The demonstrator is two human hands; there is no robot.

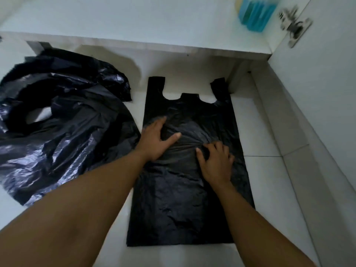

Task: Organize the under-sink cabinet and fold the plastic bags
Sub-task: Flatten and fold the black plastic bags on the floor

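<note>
Straight, close-set fingers (156, 125) and a splayed thumb on the left hand (154, 140), pressed flat against the flat black plastic handle bag (183, 205). Curled fingers (218, 149) on the right hand (216, 164), tips dug into plastic puckered toward them. Both wrists low, bare forearms stretched forward. Bag spread on the white tiled floor (265, 180), handles toward the white cabinet (134, 38). Just left, touching its edge, a crumpled heap of glossy black plastic bags (57, 132). Inside the cabinet, a blurred blue bottle (256, 14); near it, a metal hinge (294, 28).

Both hands (154, 140) press on the black bag (183, 199).
</note>
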